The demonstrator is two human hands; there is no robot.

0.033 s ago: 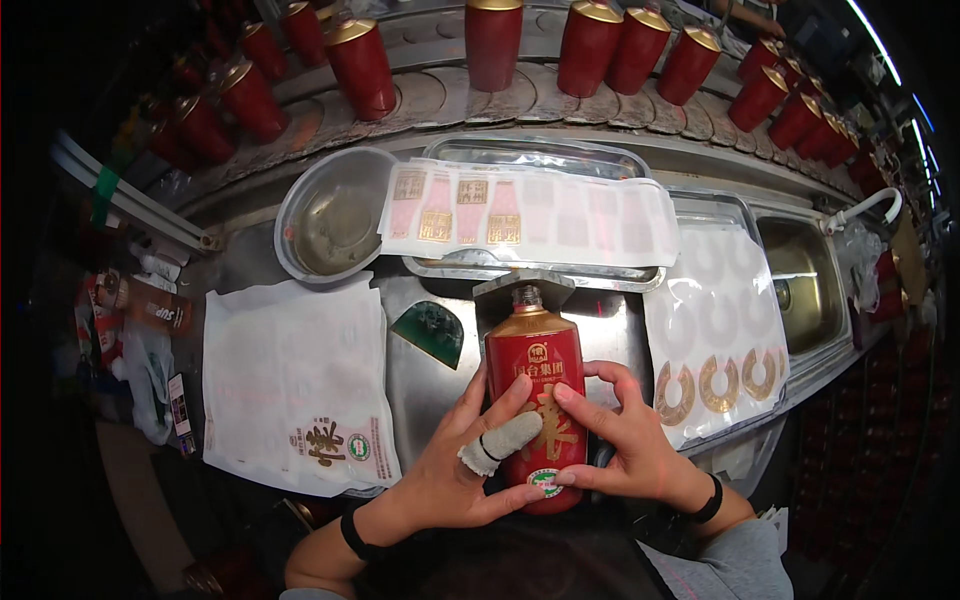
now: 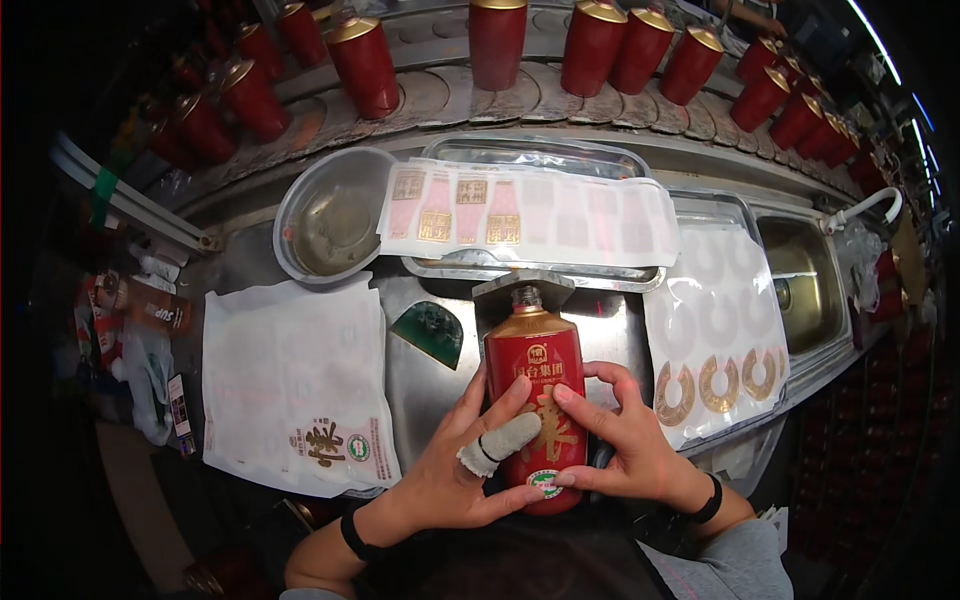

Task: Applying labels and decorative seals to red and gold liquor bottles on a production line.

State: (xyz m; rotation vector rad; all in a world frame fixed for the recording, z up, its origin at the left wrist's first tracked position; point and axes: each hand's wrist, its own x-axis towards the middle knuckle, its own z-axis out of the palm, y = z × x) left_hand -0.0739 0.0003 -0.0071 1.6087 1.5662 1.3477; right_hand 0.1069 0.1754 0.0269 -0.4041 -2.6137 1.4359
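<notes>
A red bottle (image 2: 530, 350) with gold shoulders and an uncapped neck lies in front of me, its neck pointing away, against a small metal block (image 2: 492, 295). My left hand (image 2: 450, 475) grips its left side; a grey cloth sleeve (image 2: 508, 440) covers one finger. My right hand (image 2: 640, 450) clasps the right side, its fingers curled round the edge. Both thumbs press beside a round green-and-white emblem (image 2: 545, 482) low on the front. Above it a large gold character decal (image 2: 560, 440) shows between my fingers.
Decal sheets flank the bottle: a left sheet (image 2: 290, 370), a right sheet (image 2: 710, 290) with gold rings, and a far strip (image 2: 580, 215) on a tray. Nearby are a bowl of liquid (image 2: 340, 225), green scraper (image 2: 430, 333) and sink (image 2: 800, 290). Red bottles (image 2: 497, 45) line the conveyor (image 2: 440, 95).
Several bottles on the conveyor have shifted very slightly to the right. My hands and the bottle they hold stay as they were.
</notes>
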